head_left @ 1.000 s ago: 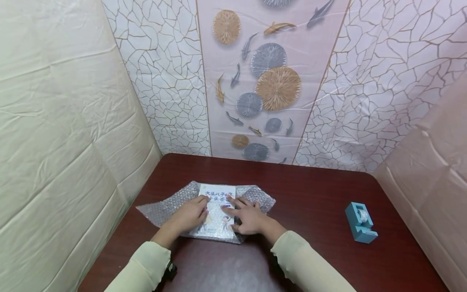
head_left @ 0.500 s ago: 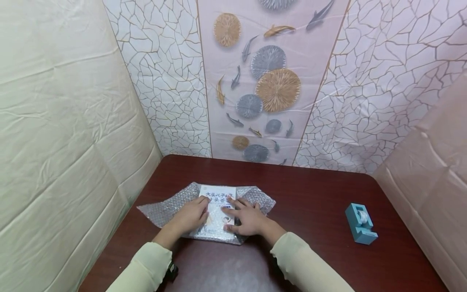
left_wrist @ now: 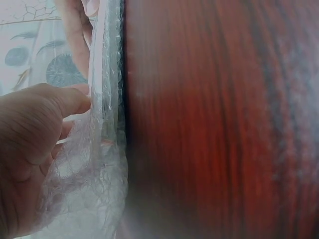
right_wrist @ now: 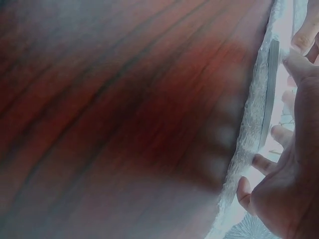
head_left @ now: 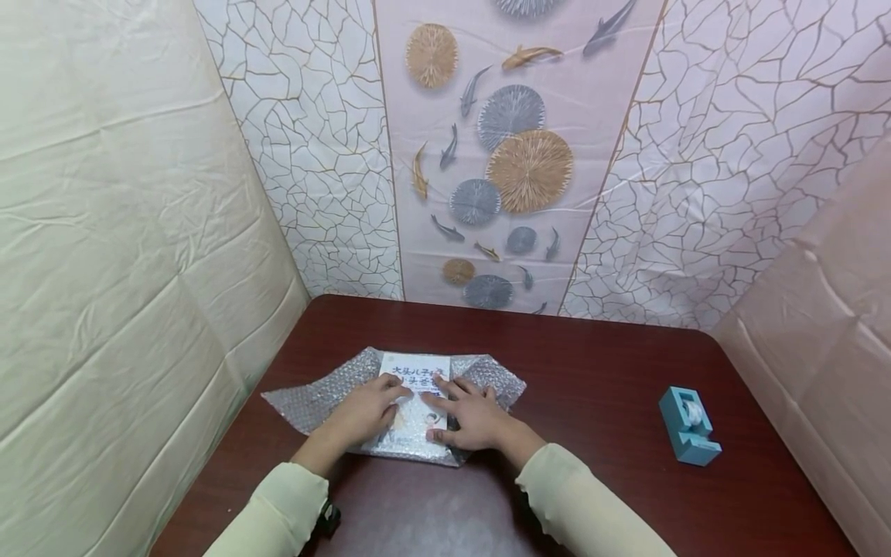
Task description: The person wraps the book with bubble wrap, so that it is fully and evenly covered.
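A white book (head_left: 416, 363) with blue lettering lies flat on a sheet of bubble wrap (head_left: 341, 384), whose flaps spread out to the left and right. The lower part of the cover has a bubbly sheen, as if a layer of wrap is over it. My left hand (head_left: 364, 411) rests on the book's left side, fingertips on the cover. On the right side, my right hand (head_left: 479, 418) presses with spread fingers. In the left wrist view, the left thumb touches the wrap's edge (left_wrist: 89, 179). The right wrist view shows the book's side (right_wrist: 269, 94) above the wrap.
A blue tape dispenser (head_left: 687, 425) with a roll of tape stands to the right on the dark red table (head_left: 585, 371). Cream padded walls (head_left: 139, 271) flank the table, and a patterned cloth (head_left: 515, 232) hangs behind it.
My left fingers have slid a little to the right over the cover. The right thumb has shifted slightly left onto the book. Book, wrap and dispenser stay in place.
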Demonstrator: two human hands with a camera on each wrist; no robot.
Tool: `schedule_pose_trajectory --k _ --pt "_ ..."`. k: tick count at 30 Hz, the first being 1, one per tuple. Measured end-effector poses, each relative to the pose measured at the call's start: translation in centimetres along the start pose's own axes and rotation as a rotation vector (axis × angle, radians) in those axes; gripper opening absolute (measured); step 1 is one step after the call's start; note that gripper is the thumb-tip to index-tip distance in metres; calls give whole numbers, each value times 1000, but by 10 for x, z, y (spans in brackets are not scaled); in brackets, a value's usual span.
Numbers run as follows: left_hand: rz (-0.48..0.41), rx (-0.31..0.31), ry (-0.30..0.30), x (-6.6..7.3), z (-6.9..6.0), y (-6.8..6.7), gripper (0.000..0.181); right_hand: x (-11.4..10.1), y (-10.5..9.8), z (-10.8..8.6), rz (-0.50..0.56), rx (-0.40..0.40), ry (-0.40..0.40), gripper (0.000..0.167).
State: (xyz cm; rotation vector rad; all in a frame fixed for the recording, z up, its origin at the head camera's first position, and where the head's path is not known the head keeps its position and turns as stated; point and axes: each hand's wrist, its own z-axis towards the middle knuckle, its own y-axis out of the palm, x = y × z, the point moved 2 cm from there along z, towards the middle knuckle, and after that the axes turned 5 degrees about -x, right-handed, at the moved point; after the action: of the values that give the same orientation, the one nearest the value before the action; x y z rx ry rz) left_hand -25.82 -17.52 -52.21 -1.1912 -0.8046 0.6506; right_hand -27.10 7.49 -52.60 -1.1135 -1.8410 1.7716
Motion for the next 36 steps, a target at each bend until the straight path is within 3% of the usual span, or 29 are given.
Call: schedule_pose_trajectory --k 15,36 --pt "-26 -39 -52 0 -2 -1 36 -2 3 0 -34 -10 -2 67" --pt "-18 -41 -50 -5 -2 3 35 -4 5 2 -68 -1 0 68"
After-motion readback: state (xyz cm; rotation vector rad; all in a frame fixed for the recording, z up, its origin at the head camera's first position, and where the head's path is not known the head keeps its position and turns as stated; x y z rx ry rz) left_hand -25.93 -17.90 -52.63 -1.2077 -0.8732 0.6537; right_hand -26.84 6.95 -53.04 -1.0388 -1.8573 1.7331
